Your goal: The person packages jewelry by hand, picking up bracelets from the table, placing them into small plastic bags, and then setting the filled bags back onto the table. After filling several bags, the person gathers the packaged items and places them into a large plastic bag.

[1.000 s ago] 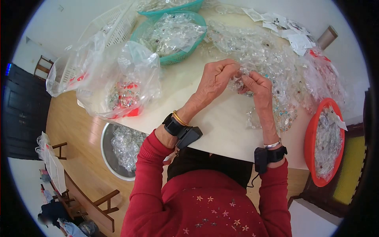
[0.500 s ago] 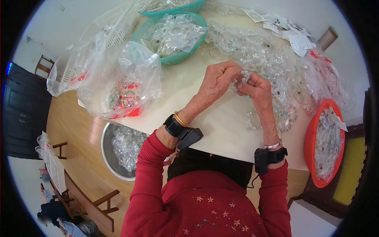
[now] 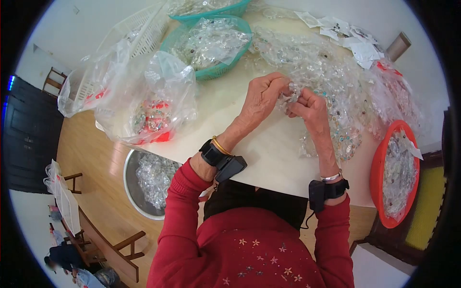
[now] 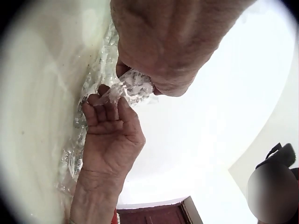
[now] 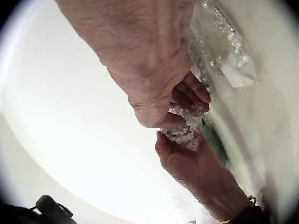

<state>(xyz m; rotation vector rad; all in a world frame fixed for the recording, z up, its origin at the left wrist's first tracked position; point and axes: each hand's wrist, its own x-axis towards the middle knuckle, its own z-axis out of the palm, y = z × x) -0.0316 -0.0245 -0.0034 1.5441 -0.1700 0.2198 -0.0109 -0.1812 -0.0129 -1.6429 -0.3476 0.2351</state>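
Over the table (image 3: 216,110), both hands hold a small clear plastic packet (image 3: 291,92) with shiny bead-like pieces inside. My left hand (image 3: 263,95) grips the packet's filled part between thumb and curled fingers. From the other side, my right hand (image 3: 313,109) pinches a loose bit of its film between thumb and fingertips. In the left wrist view the packet (image 4: 138,84) shows clear, lumpy contents between the two hands. The right wrist view has it (image 5: 184,133) partly covered by the fingers. Behind the hands spreads a heap of similar clear packets (image 3: 307,53).
Green baskets (image 3: 206,72) of packets stand at the back, beside a white basket (image 3: 146,41). A plastic bag (image 3: 175,79) with beaded pieces lies left. A red basin (image 3: 378,182) is at the right edge; a metal basin (image 3: 128,185) stands below on the left.
The packet has turned and shows more between the hands. My right hand's fingers have shifted their pinch on it; the left hand has stayed nearly in place.
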